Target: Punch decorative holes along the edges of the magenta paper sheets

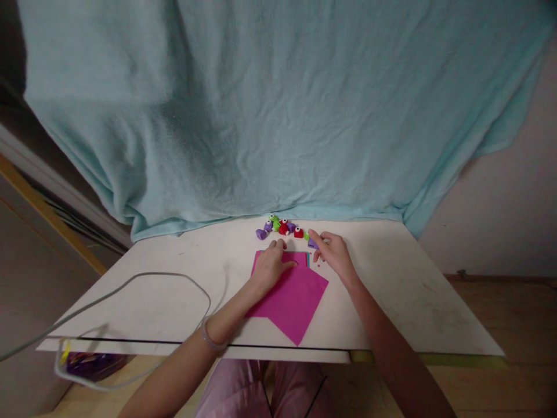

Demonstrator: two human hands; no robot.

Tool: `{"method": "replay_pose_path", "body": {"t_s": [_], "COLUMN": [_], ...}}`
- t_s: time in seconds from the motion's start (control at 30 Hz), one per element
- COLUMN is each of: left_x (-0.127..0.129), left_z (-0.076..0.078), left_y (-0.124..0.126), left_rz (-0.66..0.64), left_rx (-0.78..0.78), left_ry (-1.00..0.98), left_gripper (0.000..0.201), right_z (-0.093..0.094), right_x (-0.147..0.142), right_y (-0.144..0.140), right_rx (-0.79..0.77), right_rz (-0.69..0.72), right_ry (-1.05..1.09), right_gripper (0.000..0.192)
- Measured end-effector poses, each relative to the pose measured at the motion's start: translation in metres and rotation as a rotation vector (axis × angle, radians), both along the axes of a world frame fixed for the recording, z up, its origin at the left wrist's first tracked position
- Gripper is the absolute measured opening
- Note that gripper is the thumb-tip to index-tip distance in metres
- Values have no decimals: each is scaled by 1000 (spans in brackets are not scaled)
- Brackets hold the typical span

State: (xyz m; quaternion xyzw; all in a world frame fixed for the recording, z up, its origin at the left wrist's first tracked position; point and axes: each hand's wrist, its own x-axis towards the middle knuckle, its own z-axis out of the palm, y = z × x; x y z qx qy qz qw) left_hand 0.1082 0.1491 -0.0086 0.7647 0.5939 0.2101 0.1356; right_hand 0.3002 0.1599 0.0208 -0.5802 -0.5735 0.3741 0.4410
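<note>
Magenta sheets (289, 302) on white table (400, 290)

Two red pieces (298, 234) — one cloth (304, 104), one table (404, 296)

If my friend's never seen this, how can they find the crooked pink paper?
In front of the big blue cloth stands a white table. On it find the left hand, then look toward the lap for the crooked paper. Unlike the straighter pink paper, it points a corner at the table's near edge.
</note>
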Motion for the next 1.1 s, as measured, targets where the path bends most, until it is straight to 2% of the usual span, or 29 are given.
{"method": "replay_pose_path", "body": {"t_s": [0.13,0.27,0.37,0.53,0.67,0.87,1.1], "left_x": [-2,-8,-13,-15,-17,-18,-17], "left_z": [-7,-6,-4,-3,5,13,7], "left_y": [6,16,23,29,28,22,24], "left_rz": [-18,-133,-209,-243,-197,-159,-150], "left_rx": [-27,-114,-252,-507,-687,-695,-654], "left_ry": [-107,-189,-330,-655,-823,-902,-929], "left_gripper": [41,19,28,44,44,28,22], "right_z": [-7,-10,-7,-3,-7,-13,-21], "right_x": [2,6,8,10,8,2,1], "right_y": [6,11,12,13,15,13,13], "right_rx": [-33,-69,-83,-126,-146,-166,-80], "right_rz": [34,154,247,329,341,362,365], "right_ry": [31,119,196,233,237,265,191], "right_gripper": [48,42,41,42,43,43,41]}}
